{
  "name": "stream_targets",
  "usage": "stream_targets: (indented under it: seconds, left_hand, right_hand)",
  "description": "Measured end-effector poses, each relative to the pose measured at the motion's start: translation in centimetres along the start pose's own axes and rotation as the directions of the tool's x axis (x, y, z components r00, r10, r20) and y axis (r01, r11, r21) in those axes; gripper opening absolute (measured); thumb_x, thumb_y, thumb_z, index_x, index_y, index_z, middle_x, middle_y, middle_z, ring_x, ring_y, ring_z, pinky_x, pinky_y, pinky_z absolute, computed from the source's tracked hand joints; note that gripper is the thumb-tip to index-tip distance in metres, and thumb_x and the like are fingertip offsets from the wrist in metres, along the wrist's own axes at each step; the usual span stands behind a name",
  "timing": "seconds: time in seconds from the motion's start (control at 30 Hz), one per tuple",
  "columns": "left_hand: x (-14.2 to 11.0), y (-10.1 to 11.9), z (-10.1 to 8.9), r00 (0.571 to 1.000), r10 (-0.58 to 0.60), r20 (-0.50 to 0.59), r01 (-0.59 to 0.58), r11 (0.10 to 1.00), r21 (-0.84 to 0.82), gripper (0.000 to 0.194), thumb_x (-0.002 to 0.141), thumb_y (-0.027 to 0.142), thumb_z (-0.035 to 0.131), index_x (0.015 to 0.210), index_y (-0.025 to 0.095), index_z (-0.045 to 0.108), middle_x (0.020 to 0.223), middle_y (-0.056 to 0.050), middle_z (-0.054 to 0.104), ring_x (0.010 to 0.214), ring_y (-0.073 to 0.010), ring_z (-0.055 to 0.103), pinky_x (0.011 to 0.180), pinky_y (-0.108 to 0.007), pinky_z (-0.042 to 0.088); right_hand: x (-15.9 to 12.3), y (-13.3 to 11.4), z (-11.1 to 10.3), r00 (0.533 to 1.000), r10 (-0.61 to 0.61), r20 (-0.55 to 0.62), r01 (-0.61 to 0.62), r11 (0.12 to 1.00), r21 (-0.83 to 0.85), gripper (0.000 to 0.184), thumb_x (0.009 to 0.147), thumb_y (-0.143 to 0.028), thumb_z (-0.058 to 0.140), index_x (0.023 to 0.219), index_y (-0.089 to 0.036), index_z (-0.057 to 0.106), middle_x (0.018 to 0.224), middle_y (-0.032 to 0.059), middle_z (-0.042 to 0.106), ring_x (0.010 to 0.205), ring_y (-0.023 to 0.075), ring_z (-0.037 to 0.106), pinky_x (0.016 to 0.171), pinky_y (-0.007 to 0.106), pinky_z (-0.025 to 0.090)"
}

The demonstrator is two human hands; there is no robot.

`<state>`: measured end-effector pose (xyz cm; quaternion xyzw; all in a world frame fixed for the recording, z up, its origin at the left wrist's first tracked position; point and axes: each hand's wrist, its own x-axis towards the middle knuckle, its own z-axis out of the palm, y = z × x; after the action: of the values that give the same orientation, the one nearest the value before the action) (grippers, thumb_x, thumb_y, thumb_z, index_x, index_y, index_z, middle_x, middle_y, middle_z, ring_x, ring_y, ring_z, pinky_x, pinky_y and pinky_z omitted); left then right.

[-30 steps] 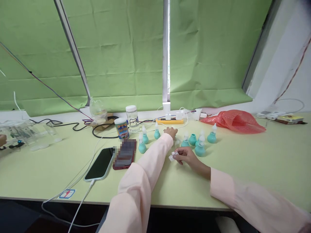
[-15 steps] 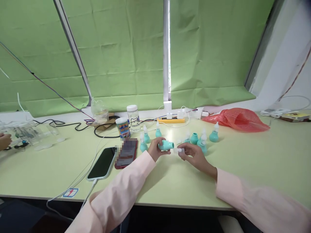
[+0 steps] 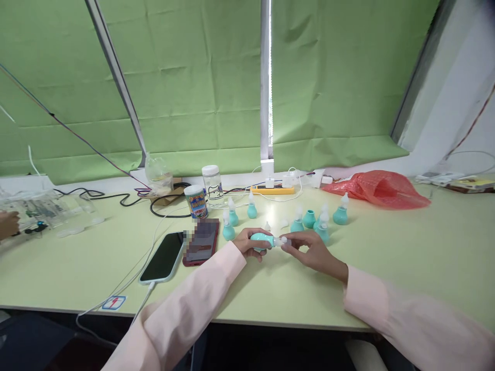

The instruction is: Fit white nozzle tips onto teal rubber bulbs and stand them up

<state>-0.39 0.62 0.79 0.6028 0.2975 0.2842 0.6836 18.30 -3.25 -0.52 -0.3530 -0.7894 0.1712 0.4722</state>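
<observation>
My left hand (image 3: 249, 243) is closed around a teal squeeze bulb (image 3: 261, 240) lying sideways, its neck pointing right. A clear plastic nozzle (image 3: 285, 241) is pinched in the fingertips of my right hand (image 3: 309, 250). The nozzle's end meets the bulb's neck; how deep it sits I cannot tell. Just behind my hands, a small clear tip (image 3: 267, 226) rests on the table. To the right stand an open-topped teal bulb (image 3: 309, 219) and several bulbs with clear nozzles, one of them a separate bulb (image 3: 341, 212). More nozzle-topped bulbs, such as this bulb (image 3: 228, 230), stand to the left.
Left of my arm lie a white-cased phone (image 3: 163, 257) on a cable and a red-edged phone (image 3: 201, 242). Behind them are a printed can (image 3: 196, 202) and a clear jar (image 3: 212, 184). A power strip (image 3: 273, 190) and red plastic bag (image 3: 377, 189) lie farther back. Another person's hand (image 3: 8, 224) shows far left.
The bulb and the nozzle were slightly apart, with the bulb's open mouth showing. Now they are in line and touching. My left fingers have shifted forward over the bulb.
</observation>
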Motion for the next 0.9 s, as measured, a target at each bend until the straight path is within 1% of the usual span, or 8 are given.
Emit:
stream_targets:
  seconds: [0.17,0.3,0.4,0.47,0.57,0.7,0.8,0.9]
  left_hand:
    - [-0.2,-0.1,-0.6,0.998,-0.053,0.025,0.050,0.993,0.106,0.044,0.048,0.026,0.069,0.087,0.012,0.054,0.062,-0.001,0.055,0.045,-0.0056,0.047,0.039,-0.019,0.041]
    - [-0.1,-0.2,-0.5,0.998,-0.068,-0.005,0.068,0.983,0.169,0.045,0.046,0.027,0.070,0.086,0.013,0.056,0.058,0.000,0.055,0.042,-0.0052,0.046,0.035,-0.018,0.040]
    - [-0.1,-0.2,-0.3,0.997,-0.069,-0.040,0.076,0.968,0.240,0.044,0.045,0.029,0.070,0.083,0.012,0.056,0.048,0.003,0.051,0.038,-0.0058,0.045,0.032,-0.017,0.038]
    - [-0.2,-0.2,-0.1,0.997,-0.057,-0.057,0.071,0.957,0.280,0.043,0.046,0.030,0.069,0.082,0.011,0.056,0.044,0.004,0.048,0.036,-0.0059,0.044,0.030,-0.017,0.038]
    - [-0.5,0.0,0.5,0.997,-0.009,-0.078,0.031,0.957,0.288,0.042,0.046,0.030,0.069,0.081,0.012,0.056,0.044,0.004,0.048,0.034,-0.0053,0.043,0.030,-0.018,0.041]
    - [-0.6,0.2,1.4,0.987,0.092,-0.134,-0.055,0.965,0.255,0.042,0.048,0.029,0.069,0.083,0.012,0.054,0.041,0.005,0.046,0.033,-0.0056,0.043,0.031,-0.020,0.044]
    - [-0.6,0.0,1.9,0.973,0.160,-0.165,-0.117,0.963,0.243,0.042,0.049,0.029,0.068,0.084,0.011,0.053,0.040,0.006,0.045,0.033,-0.0062,0.044,0.031,-0.022,0.045]
    - [-0.5,-0.2,2.1,0.966,0.198,-0.164,-0.147,0.949,0.281,0.040,0.050,0.028,0.067,0.083,0.011,0.052,0.041,0.006,0.045,0.033,-0.0061,0.043,0.030,-0.021,0.043]
  right_hand:
    - [-0.3,0.4,-0.3,0.972,-0.200,0.126,0.220,0.959,-0.178,0.021,0.074,-0.028,0.047,0.088,-0.018,0.059,0.057,0.0026,0.055,0.048,0.0105,0.046,0.047,0.025,0.039]
    - [-0.7,0.8,-0.2,0.927,-0.328,0.180,0.372,0.860,-0.349,0.023,0.077,-0.023,0.043,0.097,-0.018,0.055,0.075,0.0080,0.061,0.059,0.0136,0.052,0.051,0.026,0.039]
    - [-1.0,0.9,0.0,0.903,-0.366,0.226,0.430,0.773,-0.467,0.024,0.079,-0.020,0.039,0.099,-0.017,0.053,0.079,0.0098,0.061,0.066,0.0162,0.054,0.053,0.027,0.038]
    - [-1.1,0.9,0.1,0.902,-0.349,0.255,0.432,0.758,-0.489,0.025,0.079,-0.019,0.038,0.099,-0.017,0.053,0.078,0.0096,0.061,0.065,0.0161,0.054,0.053,0.027,0.038]
    - [-1.1,0.7,0.3,0.923,-0.313,0.224,0.382,0.818,-0.431,0.025,0.080,-0.021,0.038,0.100,-0.018,0.053,0.076,0.0085,0.061,0.064,0.0151,0.054,0.053,0.026,0.038]
    - [-1.0,0.3,0.4,0.971,-0.218,0.101,0.239,0.916,-0.323,0.025,0.078,-0.027,0.041,0.097,-0.018,0.055,0.065,0.0054,0.058,0.054,0.0125,0.048,0.048,0.024,0.035]
    - [-0.7,-0.1,0.4,0.996,-0.084,0.010,0.084,0.975,-0.206,0.024,0.075,-0.031,0.046,0.090,-0.018,0.059,0.057,0.0021,0.053,0.046,0.0096,0.041,0.045,0.023,0.033]
    - [-0.3,-0.7,0.3,0.992,0.113,0.060,-0.114,0.993,0.015,0.024,0.070,-0.036,0.050,0.079,-0.017,0.062,0.047,-0.0018,0.045,0.039,0.0063,0.034,0.037,0.020,0.029]
